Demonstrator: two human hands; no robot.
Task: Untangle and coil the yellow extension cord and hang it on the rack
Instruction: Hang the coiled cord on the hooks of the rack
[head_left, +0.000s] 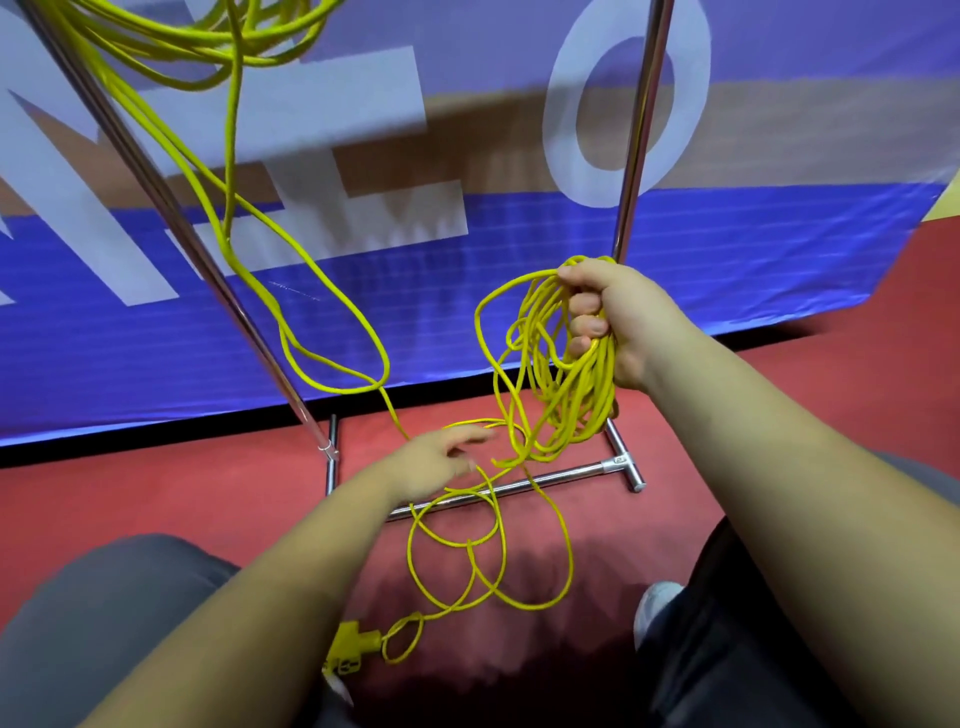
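Yellow extension cord (575, 387): 1 cord, 1 steel rack (561, 475) with 2 uprights in view, and 2 bare hands. The right hand (621, 317) holds a loose bundle of loops, its fingers (587, 325) curled tight round the top, and the loops hang down in front of the rack's right upright. The left hand (434, 462) is lower, by the rack's base bar, its fingers stretched out and relaxed beside a slack strand. Motion blur hides whether they touch it. More cord trails in loops on the red floor (156, 493) to 1 yellow plug block (349, 649) near the person's knees. Other strands rise along the left upright to loops cut off at the top edge. A blue banner (675, 270) stands behind.
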